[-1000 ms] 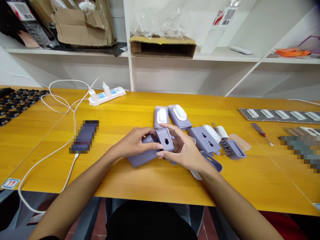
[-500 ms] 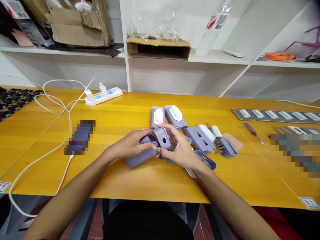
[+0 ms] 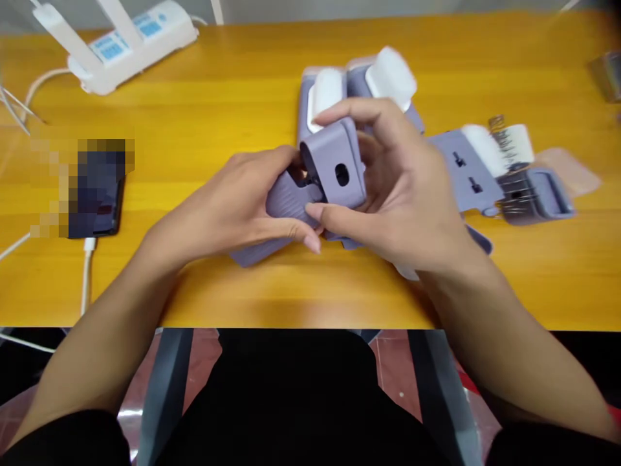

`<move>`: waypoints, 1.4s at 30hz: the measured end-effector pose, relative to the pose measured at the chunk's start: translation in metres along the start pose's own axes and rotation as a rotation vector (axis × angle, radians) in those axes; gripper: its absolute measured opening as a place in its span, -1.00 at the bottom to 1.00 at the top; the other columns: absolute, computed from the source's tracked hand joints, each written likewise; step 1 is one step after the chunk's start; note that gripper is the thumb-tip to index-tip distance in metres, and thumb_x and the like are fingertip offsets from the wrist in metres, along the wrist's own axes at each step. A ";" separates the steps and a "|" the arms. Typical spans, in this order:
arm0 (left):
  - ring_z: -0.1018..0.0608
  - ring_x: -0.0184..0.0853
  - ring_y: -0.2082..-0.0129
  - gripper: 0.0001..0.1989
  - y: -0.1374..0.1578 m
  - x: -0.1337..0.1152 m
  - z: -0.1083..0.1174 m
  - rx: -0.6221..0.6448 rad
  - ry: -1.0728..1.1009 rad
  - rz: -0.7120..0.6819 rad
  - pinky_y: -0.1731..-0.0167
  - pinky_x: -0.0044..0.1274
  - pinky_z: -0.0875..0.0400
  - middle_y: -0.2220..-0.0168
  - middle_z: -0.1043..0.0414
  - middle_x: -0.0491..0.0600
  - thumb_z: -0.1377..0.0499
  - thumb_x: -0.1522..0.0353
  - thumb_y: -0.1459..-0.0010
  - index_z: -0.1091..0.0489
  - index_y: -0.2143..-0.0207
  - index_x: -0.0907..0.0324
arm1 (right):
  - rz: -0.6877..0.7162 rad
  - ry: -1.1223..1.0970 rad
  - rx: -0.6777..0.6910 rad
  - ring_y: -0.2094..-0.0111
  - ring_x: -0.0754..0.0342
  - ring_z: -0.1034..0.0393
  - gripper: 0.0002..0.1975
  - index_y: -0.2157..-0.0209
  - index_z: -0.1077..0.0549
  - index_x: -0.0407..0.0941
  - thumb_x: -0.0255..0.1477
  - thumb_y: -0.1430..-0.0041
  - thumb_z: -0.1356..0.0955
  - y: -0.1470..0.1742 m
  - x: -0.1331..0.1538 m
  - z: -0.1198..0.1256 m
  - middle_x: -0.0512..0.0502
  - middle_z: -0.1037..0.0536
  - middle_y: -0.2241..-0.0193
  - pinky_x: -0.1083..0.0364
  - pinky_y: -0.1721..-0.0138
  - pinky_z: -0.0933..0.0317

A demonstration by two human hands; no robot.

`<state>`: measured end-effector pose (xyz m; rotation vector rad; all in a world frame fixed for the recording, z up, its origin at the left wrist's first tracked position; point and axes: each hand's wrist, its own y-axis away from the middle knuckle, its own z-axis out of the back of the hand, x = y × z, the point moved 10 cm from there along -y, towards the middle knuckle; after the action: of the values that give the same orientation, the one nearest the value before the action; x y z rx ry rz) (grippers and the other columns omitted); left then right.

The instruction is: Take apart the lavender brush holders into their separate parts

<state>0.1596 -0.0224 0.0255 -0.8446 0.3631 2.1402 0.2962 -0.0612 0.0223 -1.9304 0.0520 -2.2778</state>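
Note:
My left hand (image 3: 233,200) grips a ribbed purple plastic part (image 3: 291,199) between thumb and fingers. My right hand (image 3: 412,194) is closed round a purple plastic cap (image 3: 334,162) with a dark oval hole in its side. The two pieces meet at an angle, and I cannot tell whether they are joined. Below the left hand, a purple casing (image 3: 259,254) lies on the table, partly covered. Just behind the right hand stand two purple units with white tops, a left one (image 3: 327,94) and a right one (image 3: 392,76).
Right of my hands lie a slotted purple panel (image 3: 468,171), a white oval part (image 3: 485,149), metal springs (image 3: 519,194), a small purple tray (image 3: 550,197) and a peach-coloured piece (image 3: 572,168). Leftward are a phone (image 3: 99,194) on a white cable and a power strip (image 3: 140,45).
The view has dropped and come closer, so the shelves are out of sight. Both hands keep their hold on the same purple parts, with little visible change between the pieces.

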 end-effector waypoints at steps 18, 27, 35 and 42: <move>-0.66 -0.09 -0.12 -0.32 0.009 -0.006 0.013 -0.012 0.160 -0.052 -0.14 -0.37 -0.49 -0.18 -0.65 0.03 -0.53 -0.02 -0.15 -0.53 -0.21 0.08 | 0.063 -0.071 -0.034 0.16 -0.04 -0.57 -0.36 -0.19 -0.32 0.08 -0.36 -0.19 -0.62 0.005 0.008 0.003 -0.05 -0.59 0.10 -0.03 0.21 -0.56; -0.61 -0.05 -0.24 -0.32 0.016 -0.003 0.009 0.108 0.199 -0.072 -0.25 -0.31 -0.44 -0.31 -0.57 0.05 -0.57 0.13 -0.14 -0.51 -0.26 0.01 | 0.059 -0.060 -0.061 0.24 -0.03 -0.53 -0.36 -0.19 -0.34 0.12 -0.37 -0.16 -0.60 0.005 0.005 0.002 -0.03 -0.55 0.16 0.00 0.33 -0.52; -0.67 -0.09 -0.06 -0.19 0.020 0.012 0.010 0.136 0.153 0.017 -0.02 -0.37 -0.51 -0.25 -0.61 0.07 -0.55 0.09 -0.14 -0.41 -0.39 -0.03 | 0.031 -0.066 -0.145 0.18 -0.09 -0.59 -0.35 -0.20 -0.35 0.12 -0.42 -0.15 -0.59 0.003 -0.002 0.016 -0.04 -0.58 0.15 -0.07 0.23 -0.57; -0.68 -0.18 0.07 -0.30 0.020 0.011 0.007 0.171 0.207 -0.005 0.07 -0.43 -0.52 -0.12 -0.67 0.02 -0.48 0.10 -0.24 -0.46 -0.36 0.05 | 0.023 -0.094 -0.079 0.29 0.01 -0.51 -0.37 -0.26 -0.41 0.13 -0.42 -0.21 -0.57 0.002 -0.005 0.012 -0.04 -0.56 0.09 0.01 0.36 -0.54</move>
<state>0.1363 -0.0251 0.0232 -0.9674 0.6403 1.9895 0.3093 -0.0612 0.0197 -2.0616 0.1550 -2.1987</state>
